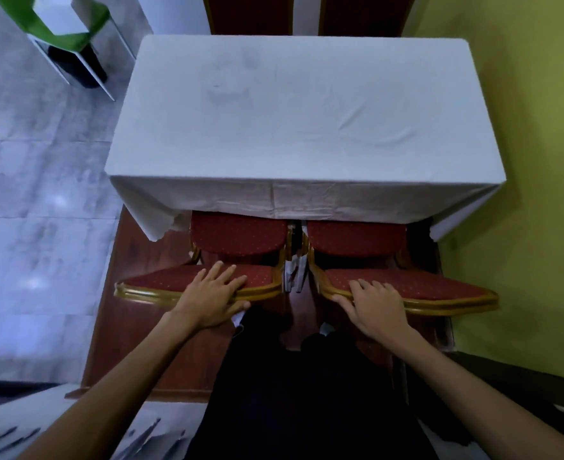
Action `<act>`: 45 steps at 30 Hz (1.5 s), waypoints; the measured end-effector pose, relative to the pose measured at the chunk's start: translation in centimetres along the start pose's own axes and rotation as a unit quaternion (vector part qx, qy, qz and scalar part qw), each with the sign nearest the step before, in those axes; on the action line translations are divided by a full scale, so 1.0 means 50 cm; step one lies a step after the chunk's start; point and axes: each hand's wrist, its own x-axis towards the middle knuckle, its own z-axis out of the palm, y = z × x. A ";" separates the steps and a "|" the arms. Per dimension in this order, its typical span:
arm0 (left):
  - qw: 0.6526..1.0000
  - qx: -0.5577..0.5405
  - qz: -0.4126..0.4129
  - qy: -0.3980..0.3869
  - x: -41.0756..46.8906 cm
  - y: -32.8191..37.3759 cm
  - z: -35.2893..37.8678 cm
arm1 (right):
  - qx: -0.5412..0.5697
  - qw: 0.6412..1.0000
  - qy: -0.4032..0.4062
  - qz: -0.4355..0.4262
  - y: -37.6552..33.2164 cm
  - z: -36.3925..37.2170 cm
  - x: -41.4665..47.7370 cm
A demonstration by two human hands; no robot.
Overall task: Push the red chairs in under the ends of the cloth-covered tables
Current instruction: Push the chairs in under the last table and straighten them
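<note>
Two red chairs sit side by side at the near end of the white-clothed surface [290,111], seats partly under the cloth. Each grip wraps a chair's top: left hand [212,295] on the left chair [237,235], right hand [375,305] on the right chair [357,240]. A yellow-green wall [523,127] stands to the right, and a grey floor [41,177] lies to the left.

One wide-angle view is provided, worn at head height and directed forward and steeply downward. The cloth-covered tabletop [290,104] is seen from above at close range, its near end turned toward the camera. The left red chair [237,234] and right red chair [357,239] are framed just below it, with floor [41,194] and wall [523,127] taken in at the sides.
</note>
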 end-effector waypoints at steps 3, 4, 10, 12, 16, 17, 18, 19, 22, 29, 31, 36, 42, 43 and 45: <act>0.997 -0.012 0.058 -0.058 0.042 -0.011 -0.025 | -0.003 0.998 -0.017 0.063 -0.018 0.000 0.018; 0.995 -0.015 0.072 -0.071 0.053 -0.017 -0.032 | -0.007 0.997 -0.016 0.080 -0.026 0.000 0.020; 0.975 -0.037 0.172 -0.135 0.084 -0.079 -0.056 | 0.001 0.978 0.002 0.209 -0.119 -0.006 0.027; 0.966 -0.024 0.210 -0.151 0.087 -0.098 -0.060 | 0.020 0.967 -0.013 0.255 -0.166 -0.028 0.030; 0.951 -0.021 0.255 -0.172 0.080 -0.121 -0.062 | 0.072 0.940 -0.049 0.329 -0.246 -0.060 0.048; 0.948 -0.026 0.263 -0.175 0.077 -0.134 -0.060 | 0.112 0.933 -0.055 0.337 -0.268 -0.068 0.057; 0.945 -0.035 0.270 -0.180 0.074 -0.149 -0.057 | 0.166 0.925 -0.051 0.338 -0.291 -0.073 0.066; 0.943 -0.050 0.274 -0.183 0.070 -0.163 -0.053 | 0.222 0.916 -0.047 0.330 -0.313 -0.078 0.076; 0.940 -0.086 0.271 -0.188 0.053 -0.206 -0.046 | 0.323 0.899 -0.040 0.294 -0.399 -0.090 0.102; 0.931 -0.079 0.306 -0.185 0.016 -0.291 -0.031 | 0.335 0.879 0.036 0.337 -0.568 -0.097 0.112; 0.928 -0.073 0.318 -0.180 0.008 -0.323 -0.024 | 0.320 0.874 0.055 0.361 -0.599 -0.105 0.112; 0.926 -0.076 0.335 -0.157 -0.014 -0.423 0.009 | 0.328 0.844 0.060 0.421 -0.666 -0.133 0.119; 0.920 -0.031 0.349 -0.176 -0.026 -0.532 0.021 | 0.323 0.823 0.055 0.464 -0.766 -0.162 0.133; 0.917 -0.023 0.354 -0.182 -0.029 -0.548 0.016 | 0.322 0.818 0.051 0.473 -0.782 -0.172 0.139; 0.910 -0.011 0.368 -0.190 -0.022 -0.575 0.011 | 0.321 0.809 0.047 0.490 -0.810 -0.189 0.153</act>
